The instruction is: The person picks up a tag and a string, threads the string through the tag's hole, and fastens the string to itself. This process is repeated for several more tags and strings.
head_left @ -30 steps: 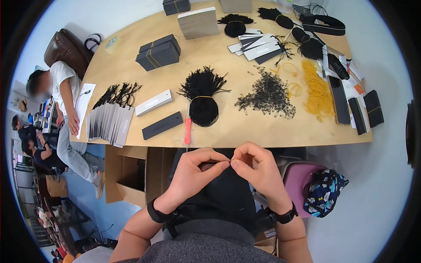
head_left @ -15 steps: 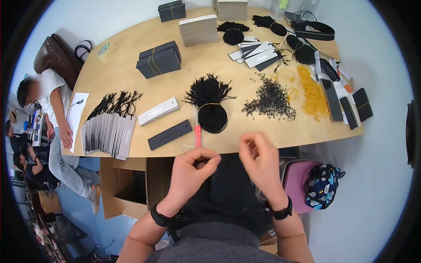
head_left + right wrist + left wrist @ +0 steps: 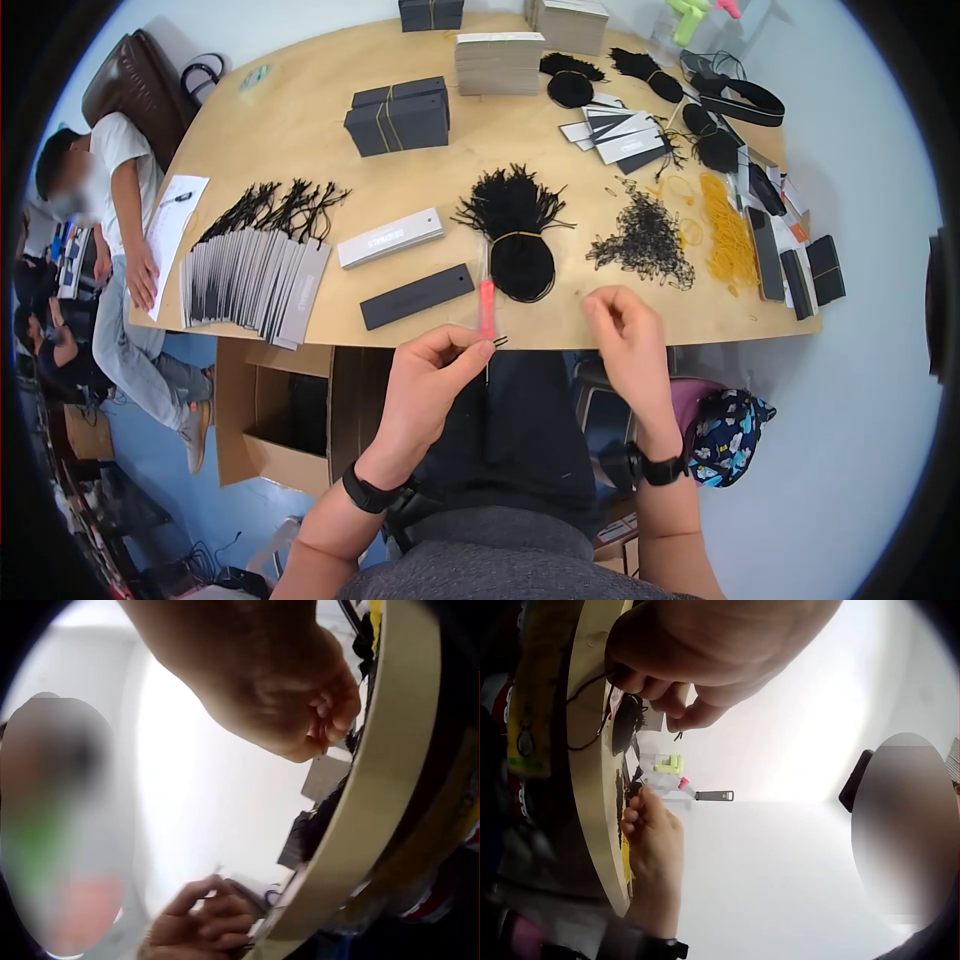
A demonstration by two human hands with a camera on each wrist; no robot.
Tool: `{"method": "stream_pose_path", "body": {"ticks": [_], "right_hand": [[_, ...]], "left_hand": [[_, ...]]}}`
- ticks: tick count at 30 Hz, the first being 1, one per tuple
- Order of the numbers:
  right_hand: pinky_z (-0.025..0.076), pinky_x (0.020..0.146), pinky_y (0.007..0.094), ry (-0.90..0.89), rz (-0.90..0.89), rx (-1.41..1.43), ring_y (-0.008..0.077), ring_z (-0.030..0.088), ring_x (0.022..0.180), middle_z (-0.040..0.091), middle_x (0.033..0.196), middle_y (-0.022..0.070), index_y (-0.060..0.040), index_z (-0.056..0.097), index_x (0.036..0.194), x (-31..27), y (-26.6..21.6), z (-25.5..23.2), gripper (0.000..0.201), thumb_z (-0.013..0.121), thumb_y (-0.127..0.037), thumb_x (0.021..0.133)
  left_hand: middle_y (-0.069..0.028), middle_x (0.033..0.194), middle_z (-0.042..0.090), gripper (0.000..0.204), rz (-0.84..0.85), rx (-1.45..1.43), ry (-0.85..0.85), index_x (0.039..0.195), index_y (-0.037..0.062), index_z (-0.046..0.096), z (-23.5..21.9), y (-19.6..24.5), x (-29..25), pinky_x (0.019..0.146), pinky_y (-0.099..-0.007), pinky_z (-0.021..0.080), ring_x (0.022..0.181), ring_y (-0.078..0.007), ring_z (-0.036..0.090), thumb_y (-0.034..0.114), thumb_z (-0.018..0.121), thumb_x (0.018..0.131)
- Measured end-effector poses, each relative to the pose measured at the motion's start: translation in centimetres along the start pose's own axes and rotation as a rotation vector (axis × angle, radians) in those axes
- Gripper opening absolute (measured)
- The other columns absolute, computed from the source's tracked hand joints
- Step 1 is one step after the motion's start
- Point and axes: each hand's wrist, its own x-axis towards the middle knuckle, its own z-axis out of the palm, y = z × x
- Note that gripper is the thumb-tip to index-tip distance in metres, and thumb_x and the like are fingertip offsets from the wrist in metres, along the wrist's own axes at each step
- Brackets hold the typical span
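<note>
The left hand (image 3: 425,385) pinches a thin black cord (image 3: 501,342) between thumb and index finger, its short ends poking out past the fingertips; in the left wrist view, a loop of the cord (image 3: 600,733) hangs from the hand. Over the table's front edge, the right hand (image 3: 635,345) has loosely curled fingers, with nothing clearly visible in them. Beyond it lies a heap of small black pins (image 3: 645,240). Just past the left fingertips are a red-handled tool (image 3: 487,308) and a banded bundle of black cords (image 3: 522,266).
Grey tags with black cords (image 3: 250,290) lie at the table's left, near a white tag stack (image 3: 390,238) and a dark tag stack (image 3: 416,297). Yellow rubber bands (image 3: 728,235) and a phone (image 3: 765,255) are at right. A person (image 3: 125,180) sits at the left.
The hands, fingertips together a second ago, have parted. The right hand has moved right and toward the pins; the left still pinches the cord, whose ends now show. The head view has shifted.
</note>
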Motion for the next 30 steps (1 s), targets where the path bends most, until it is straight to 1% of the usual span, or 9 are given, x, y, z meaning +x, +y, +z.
{"method": "stream_pose_path", "body": {"ticks": [1,4,7,20,23,25,26,28,30], "right_hand": [[0.043,0.057,0.0209,-0.167,0.182,0.254,0.0042,0.051,0.063,0.057,0.074,-0.0026,0.0013,0.063,0.102,-1.0,-1.2,0.2,0.026,0.061,-0.024,0.098],[0.040,0.055,0.0198,-0.423,0.254,0.610,0.0047,0.049,0.061,0.055,0.072,-0.0024,-0.0009,0.063,0.097,-2.3,-1.5,1.6,0.026,0.059,-0.026,0.100],[0.038,0.052,0.0199,-0.457,0.329,0.728,0.0049,0.046,0.060,0.052,0.074,-0.0015,-0.0012,0.060,0.091,-2.5,-1.8,2.4,0.026,0.058,-0.026,0.100],[0.035,0.051,0.0193,-0.607,0.338,0.642,0.0033,0.043,0.057,0.051,0.067,-0.0041,-0.0031,0.061,0.086,-3.5,-2.5,2.6,0.032,0.057,-0.031,0.100],[0.039,0.052,0.0202,-0.612,0.357,0.643,0.0042,0.048,0.060,0.052,0.067,-0.0031,-0.0006,0.063,0.090,-4.7,-2.9,2.8,0.028,0.059,-0.027,0.099],[0.046,0.057,0.0234,-0.242,0.009,0.255,0.0078,0.055,0.063,0.057,0.074,0.0013,0.0005,0.065,0.095,-5.9,-4.2,3.1,0.017,0.065,-0.017,0.095],[0.046,0.057,0.0234,-0.239,0.005,0.249,0.0078,0.055,0.063,0.057,0.074,0.0013,0.0005,0.065,0.095,-6.0,-4.9,3.0,0.017,0.065,-0.017,0.095],[0.047,0.059,0.0254,-0.065,-0.454,-0.105,0.0126,0.059,0.069,0.060,0.083,0.0047,-0.0024,0.067,0.100,-6.1,-6.2,2.9,0.015,0.071,-0.003,0.086],[0.049,0.060,0.0285,-0.074,-0.583,-0.210,0.0180,0.060,0.071,0.059,0.086,0.0064,-0.0029,0.066,0.098,-5.3,-5.9,3.2,0.017,0.072,-0.003,0.082]], "left_hand": [[0.0012,0.081,0.065,0.009,-0.006,-0.014,-0.023,0.094,-0.0017,0.070,0.0,0.0,0.0,0.068,-0.0174,0.042,0.074,-0.0027,0.055,0.006,0.069,0.090],[0.0013,0.083,0.064,0.008,-0.044,-0.058,-0.063,0.094,-0.0016,0.069,0.3,0.1,0.0,0.068,-0.0173,0.042,0.076,-0.0028,0.054,0.006,0.068,0.090],[0.0008,0.084,0.064,0.008,-0.110,-0.103,-0.096,0.095,-0.0015,0.068,-0.1,0.2,-0.1,0.069,-0.0175,0.042,0.077,-0.0033,0.055,0.005,0.068,0.090],[-0.0015,0.090,0.066,0.011,-0.103,-0.129,-0.186,0.099,-0.0022,0.068,-0.7,0.4,-1.8,0.073,-0.0179,0.044,0.081,-0.0049,0.057,0.005,0.067,0.091],[-0.0014,0.090,0.066,0.011,-0.113,-0.137,-0.205,0.099,-0.0021,0.069,-1.0,0.4,-2.1,0.074,-0.0177,0.044,0.082,-0.0047,0.058,0.005,0.067,0.091],[-0.0012,0.089,0.066,0.011,-0.125,-0.128,-0.202,0.099,-0.0020,0.069,-1.1,0.7,-2.3,0.074,-0.0177,0.044,0.081,-0.0045,0.057,0.006,0.068,0.091],[-0.0011,0.089,0.066,0.012,-0.143,-0.119,-0.189,0.099,-0.0020,0.069,-1.2,0.9,-2.4,0.073,-0.0177,0.044,0.081,-0.0043,0.057,0.006,0.068,0.091],[-0.0009,0.089,0.066,0.013,-0.123,-0.138,-0.210,0.100,-0.0020,0.069,-1.4,1.0,-2.3,0.072,-0.0177,0.043,0.080,-0.0040,0.056,0.007,0.068,0.091],[-0.0007,0.089,0.066,0.014,-0.106,-0.158,-0.238,0.100,-0.0020,0.070,-1.6,1.2,-2.2,0.070,-0.0176,0.042,0.079,-0.0036,0.056,0.008,0.068,0.091]]}}
